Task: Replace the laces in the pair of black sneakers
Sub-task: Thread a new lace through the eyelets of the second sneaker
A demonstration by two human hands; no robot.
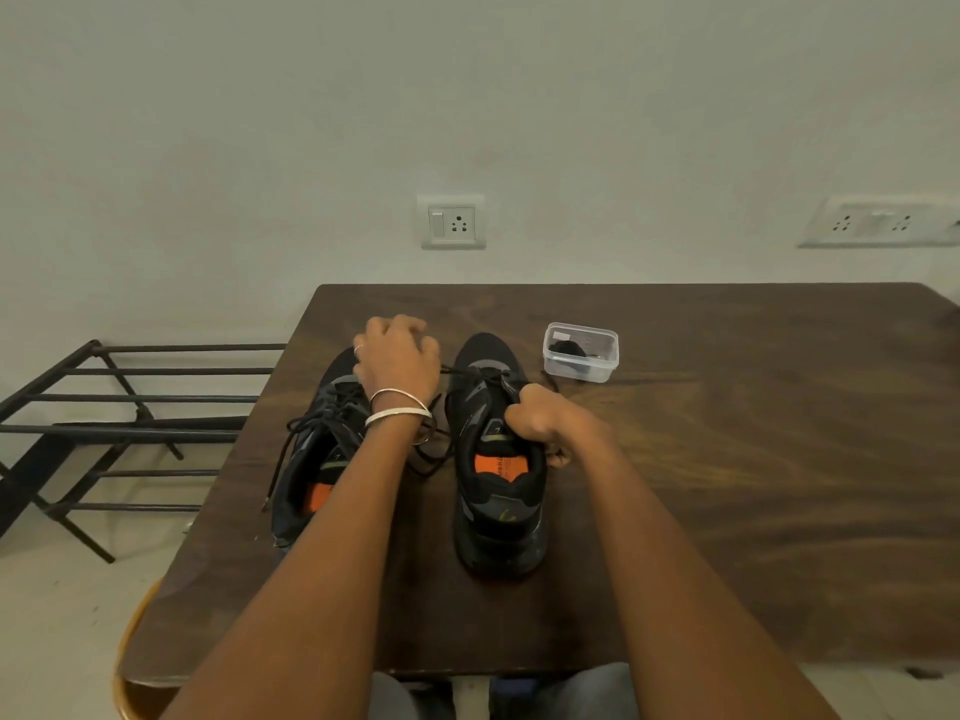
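While both sneakers stand side by side, toes away from us, on the wooden table (727, 459), we judge the old laces are being drawn out. Our right hand (540, 415) clasps the collar of the right sneaker (498, 491), steadying it; our left hand (397, 356), curled, appears to pull its lace (457, 370) sideways above the left sneaker (317, 459). Next we would free the remaining eyelets, then fetch the dark bundle, presumably new laces, from the clear plastic box (581, 351) nearby. Printing on the orange insoles is too blurred to read.
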